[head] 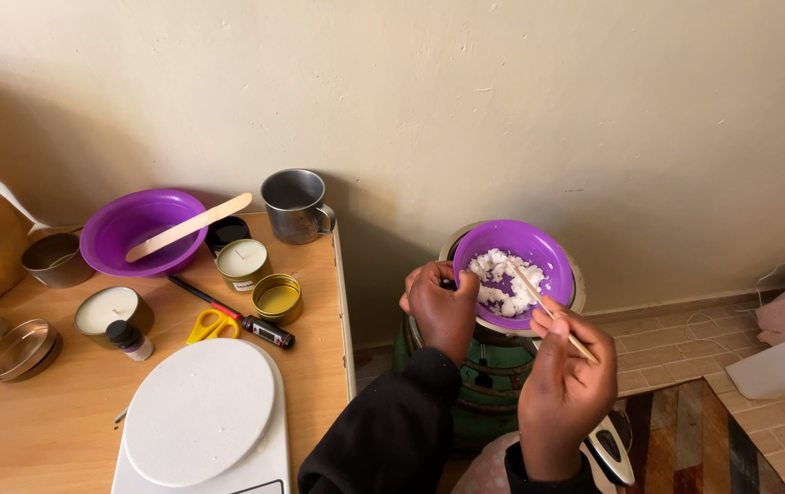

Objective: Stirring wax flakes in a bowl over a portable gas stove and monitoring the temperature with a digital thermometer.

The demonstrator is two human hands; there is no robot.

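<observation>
hands at a purple bowl of white flakes

stick (548, 311) in the right hand (564, 389), pinched between closed fingers, its far tip resting in the white flakes (502, 279) that fill the small purple bowl (525, 242). the left hand (443, 306) is curled around the near left rim of that bowl, gripping it, with a black sleeve (392, 430) running back from the wrist. the bowl sits in a metal pot (577, 279) on top of a green stove (493, 375), which stands on the floor just beside the tabletop (36, 430) and close to the wall.

on the tabletop to the left, nearest the stove, lies a black probe thermometer (246, 320) touching yellow-handled scissors (212, 325), with a small gold tin (277, 297) of yellowish wax just beyond. a white round scale (200, 412) takes the near edge. further back stand a metal mug (295, 205), a candle tin (241, 262) with white wax, and a larger purple bowl (136, 233) with a flat wooden spatula (189, 227) laid across it. a bigger white candle (111, 311) and a small dark-capped bottle (129, 338) sit left of the scissors, and empty tins (8, 343) lie at the far left edge.
</observation>
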